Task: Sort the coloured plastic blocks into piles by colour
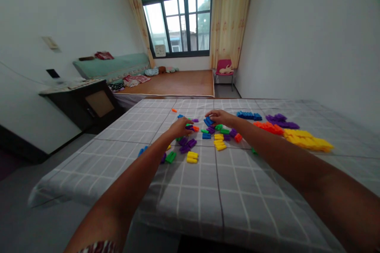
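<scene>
Small ribbed plastic toy blocks lie scattered in the middle of a checked tablecloth. Over the left part of this pile hangs my left hand [180,127], its thumb and fingers apart around purple and green blocks, with an orange block [195,129] just beyond the fingertips. My right hand [220,117] reaches in from the right, fingertips closed on a blue block [209,121] at the far side of the pile. Between and below the hands are yellow blocks [219,142], a green block [170,157], purple blocks [188,146] and another yellow pair [192,157].
On the right are blocks grouped by colour: a blue row [249,116], purple group [282,121], orange row [268,128] and yellow group [307,140]. A lone orange block [174,110] lies far back. Beyond the table [196,197] stand a bed [184,83], dark cabinet [86,102] and pink chair [224,67].
</scene>
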